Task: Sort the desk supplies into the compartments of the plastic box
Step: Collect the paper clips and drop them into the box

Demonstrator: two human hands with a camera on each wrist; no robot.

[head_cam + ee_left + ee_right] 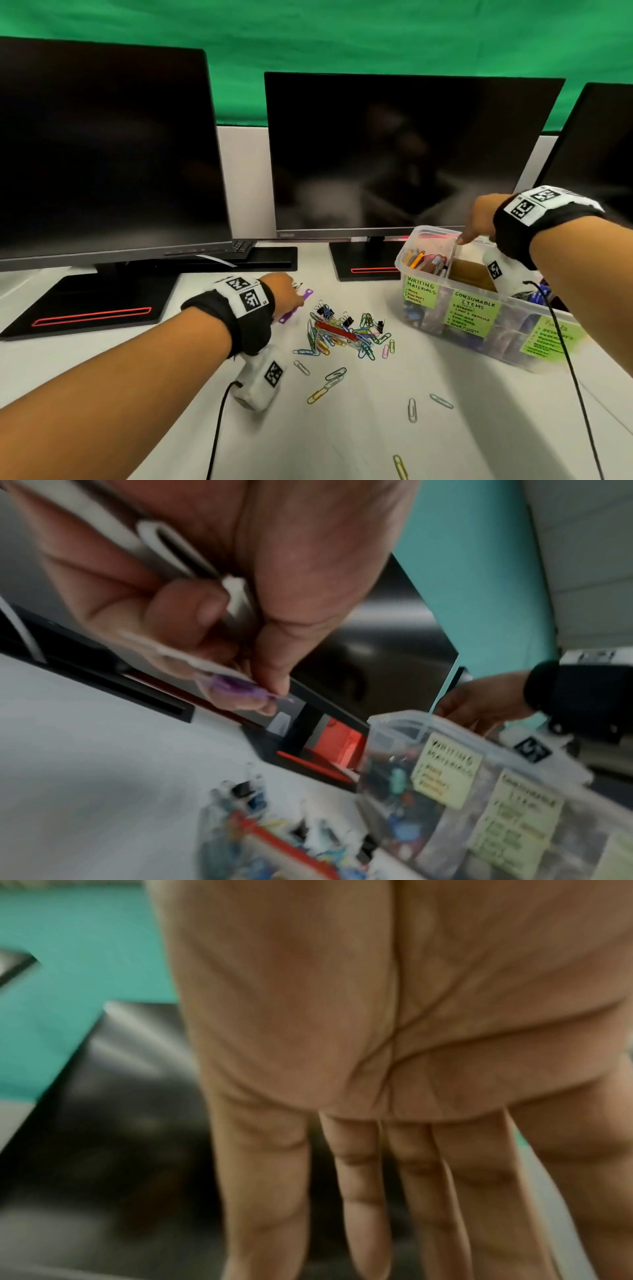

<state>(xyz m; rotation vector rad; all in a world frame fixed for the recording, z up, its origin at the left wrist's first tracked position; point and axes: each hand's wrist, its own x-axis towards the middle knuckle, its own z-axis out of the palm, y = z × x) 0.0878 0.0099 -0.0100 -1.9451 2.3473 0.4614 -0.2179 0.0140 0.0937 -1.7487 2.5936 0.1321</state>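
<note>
Plastic box (455, 320) sits at desk right, green labels on its front wall: writing materials, consumable items, tools. Our right hand (479, 219) hangs over its back rim, fingers straight, holding nothing. Paper-clip and binder-clip heap (346, 334) lies between the hands, strays nearer us. Our left hand (286, 291) pinches a purple plastic strip (297, 306), with a silvery piece curled in the palm; what it is we cannot tell. We judge: carry both low, clear of the heap, check the label, then release inside the walls.
</note>
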